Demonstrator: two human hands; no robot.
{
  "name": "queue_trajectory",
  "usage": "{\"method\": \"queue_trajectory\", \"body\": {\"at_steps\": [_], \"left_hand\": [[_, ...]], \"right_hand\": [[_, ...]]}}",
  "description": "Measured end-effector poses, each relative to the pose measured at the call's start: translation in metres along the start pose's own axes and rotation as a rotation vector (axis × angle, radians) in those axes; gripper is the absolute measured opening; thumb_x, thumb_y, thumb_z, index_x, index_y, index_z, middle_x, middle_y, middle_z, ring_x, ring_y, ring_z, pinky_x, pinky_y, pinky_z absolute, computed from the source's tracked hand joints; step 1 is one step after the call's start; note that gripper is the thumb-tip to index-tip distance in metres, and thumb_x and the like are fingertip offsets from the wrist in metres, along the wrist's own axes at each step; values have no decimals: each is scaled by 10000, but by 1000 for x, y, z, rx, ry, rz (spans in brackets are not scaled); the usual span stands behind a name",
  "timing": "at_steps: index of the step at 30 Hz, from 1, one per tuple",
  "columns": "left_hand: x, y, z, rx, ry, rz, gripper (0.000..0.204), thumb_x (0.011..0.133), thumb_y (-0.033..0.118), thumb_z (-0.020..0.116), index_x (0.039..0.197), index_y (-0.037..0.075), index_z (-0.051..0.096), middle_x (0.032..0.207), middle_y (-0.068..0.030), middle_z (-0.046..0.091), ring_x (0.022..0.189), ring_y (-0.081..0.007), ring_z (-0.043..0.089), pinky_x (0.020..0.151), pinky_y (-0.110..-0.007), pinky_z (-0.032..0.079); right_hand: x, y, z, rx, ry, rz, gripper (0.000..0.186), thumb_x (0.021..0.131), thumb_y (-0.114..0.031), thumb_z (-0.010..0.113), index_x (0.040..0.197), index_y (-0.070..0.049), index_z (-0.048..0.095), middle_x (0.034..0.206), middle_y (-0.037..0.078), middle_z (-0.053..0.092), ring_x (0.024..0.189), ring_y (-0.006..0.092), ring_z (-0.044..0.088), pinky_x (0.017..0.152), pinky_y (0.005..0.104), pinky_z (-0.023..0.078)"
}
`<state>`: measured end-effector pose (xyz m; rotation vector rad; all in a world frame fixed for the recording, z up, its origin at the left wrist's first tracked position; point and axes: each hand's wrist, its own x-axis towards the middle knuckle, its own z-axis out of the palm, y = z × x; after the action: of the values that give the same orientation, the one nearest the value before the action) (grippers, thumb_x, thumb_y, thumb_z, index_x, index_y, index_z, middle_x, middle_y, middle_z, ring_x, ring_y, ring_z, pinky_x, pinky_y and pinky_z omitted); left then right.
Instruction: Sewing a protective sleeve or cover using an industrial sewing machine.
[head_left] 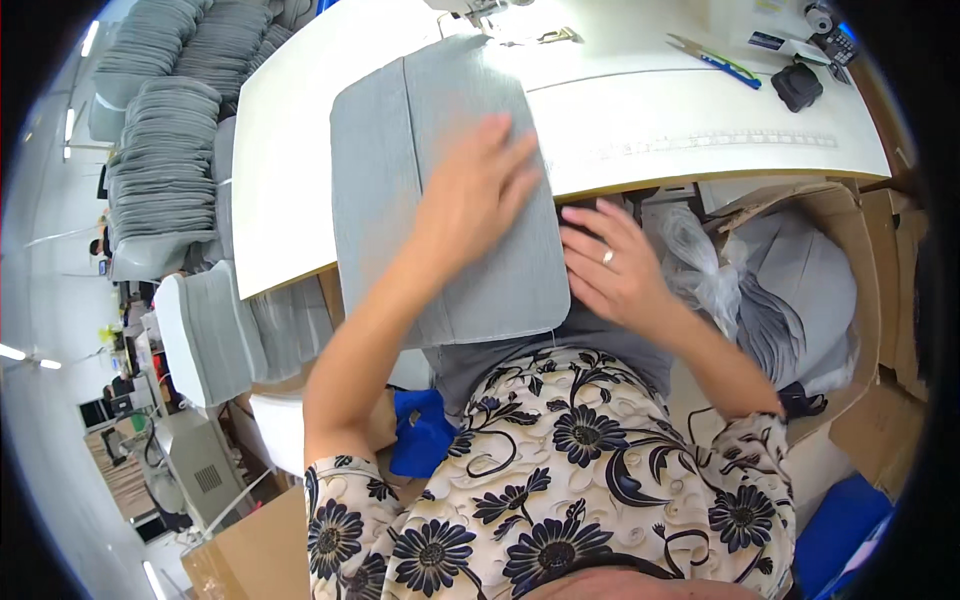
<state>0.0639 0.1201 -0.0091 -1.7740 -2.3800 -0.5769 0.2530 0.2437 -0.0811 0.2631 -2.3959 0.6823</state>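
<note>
A grey fabric panel (375,160) with rounded corners and a lengthwise seam lies partly on the white table and hangs over its front edge toward my lap. My left hand (470,195) is over the panel's middle, fingers apart and blurred by motion. Along the panel's right edge, my right hand (620,270), with a ring on one finger, has its fingers stretched out beside the cloth. I cannot tell whether its fingertips touch the edge. The panel's far end reaches metal parts of a sewing machine (485,8), mostly cut off by the frame.
On the white table (285,150) are blue-handled scissors (725,66), a clear ruler (720,145) and a black object (797,87). Stacks of grey pieces (160,160) stand at left. A cardboard box (868,300) at right holds more grey pieces and clear plastic.
</note>
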Motion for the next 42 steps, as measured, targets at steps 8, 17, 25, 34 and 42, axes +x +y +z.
{"method": "queue_trajectory", "body": {"at_steps": [8, 17, 25, 34, 42], "left_hand": [[-170, 78, 4, -950, -312, -713, 220, 897, 184, 700, 958, -25, 729, 858, -54, 722, 791, -142, 682, 732, -295, 553], [-154, 78, 32, -1796, 235, -964, 166, 950, 157, 669, 946, -9, 679, 824, -98, 695, 690, -171, 658, 634, -307, 549], [-149, 89, 46, -1788, 301, -966, 228, 964, 193, 660, 922, -24, 713, 808, -99, 711, 677, -155, 663, 602, -259, 523], [-156, 88, 49, -1765, 205, -886, 280, 985, 225, 639, 910, -34, 715, 802, -92, 700, 712, -147, 661, 648, -274, 514], [-151, 86, 52, -1878, 138, -835, 268, 989, 216, 629, 897, -24, 704, 801, -91, 689, 720, -168, 661, 694, -297, 532]], "right_hand": [[-29, -24, 29, 1339, -122, 865, 399, 979, -130, 618, 1328, 55, 560, 1241, 101, 656, 1110, 126, 599, 982, 307, 479], [-25, -11, 32, 1719, -158, 743, 400, 930, -113, 653, 1272, 83, 585, 1189, 122, 670, 1079, 176, 632, 973, 326, 482], [-32, -8, 32, 1389, -203, 876, 333, 907, -82, 673, 1201, 71, 640, 1104, 95, 698, 987, 151, 636, 897, 299, 495], [-23, -8, 33, 1499, -155, 832, 226, 931, -41, 656, 1132, 61, 678, 1070, 96, 717, 959, 143, 662, 866, 291, 511], [-19, -8, 46, 1352, -168, 927, 204, 835, -19, 744, 1032, 24, 710, 1009, 69, 728, 894, 132, 670, 826, 295, 521]]}}
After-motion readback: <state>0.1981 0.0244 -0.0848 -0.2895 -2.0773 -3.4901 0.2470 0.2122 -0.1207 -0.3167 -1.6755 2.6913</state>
